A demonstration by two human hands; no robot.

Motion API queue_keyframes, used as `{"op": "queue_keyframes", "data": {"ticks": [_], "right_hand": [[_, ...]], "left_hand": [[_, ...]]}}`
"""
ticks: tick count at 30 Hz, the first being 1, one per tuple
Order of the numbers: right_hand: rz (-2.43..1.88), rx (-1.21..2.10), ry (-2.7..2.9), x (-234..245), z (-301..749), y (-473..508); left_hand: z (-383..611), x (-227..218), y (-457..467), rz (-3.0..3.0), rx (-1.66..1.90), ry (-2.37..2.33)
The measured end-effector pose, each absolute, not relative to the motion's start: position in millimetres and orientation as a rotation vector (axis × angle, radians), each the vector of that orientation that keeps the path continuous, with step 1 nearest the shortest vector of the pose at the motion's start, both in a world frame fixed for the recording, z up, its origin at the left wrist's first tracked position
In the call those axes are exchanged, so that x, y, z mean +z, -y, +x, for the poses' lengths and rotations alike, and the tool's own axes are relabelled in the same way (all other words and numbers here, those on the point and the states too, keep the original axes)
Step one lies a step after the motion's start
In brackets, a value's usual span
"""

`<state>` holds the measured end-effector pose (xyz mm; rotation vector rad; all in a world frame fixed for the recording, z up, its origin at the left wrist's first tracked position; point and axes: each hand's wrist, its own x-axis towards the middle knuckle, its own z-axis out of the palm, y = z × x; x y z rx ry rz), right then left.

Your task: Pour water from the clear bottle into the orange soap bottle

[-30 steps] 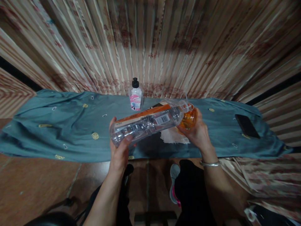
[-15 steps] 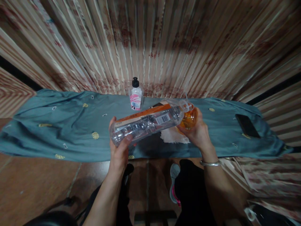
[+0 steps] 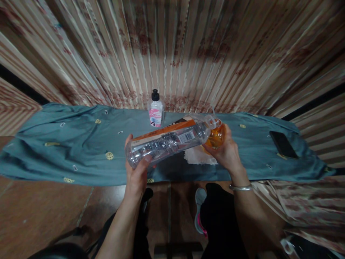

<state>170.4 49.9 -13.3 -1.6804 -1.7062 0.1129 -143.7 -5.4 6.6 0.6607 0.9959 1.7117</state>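
Observation:
My left hand (image 3: 137,169) grips the base of a large clear plastic bottle (image 3: 169,142) with an orange label, tipped nearly flat. Its mouth meets a small orange glass vessel (image 3: 216,136) that my right hand (image 3: 228,151) holds from below. Both are held above a white cloth or paper (image 3: 198,156) lying on the blue-grey sheet (image 3: 81,144). A silver bangle (image 3: 240,187) circles my right wrist.
A small pink-labelled bottle with a black cap (image 3: 155,109) stands at the back of the sheet by the striped curtain (image 3: 172,50). A black phone (image 3: 283,144) lies at the right. Below are a brown tiled floor (image 3: 40,212) and my shoe (image 3: 199,208).

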Motion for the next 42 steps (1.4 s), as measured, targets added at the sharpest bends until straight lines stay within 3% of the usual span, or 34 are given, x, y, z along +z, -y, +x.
{"op": "queue_keyframes", "data": {"ticks": [42], "right_hand": [[-1.738,0.176,1.685,-11.2,170.3,-49.4]], "left_hand": [[-149.5,-1.0,6.5,0.693,1.706,-0.962]]}}
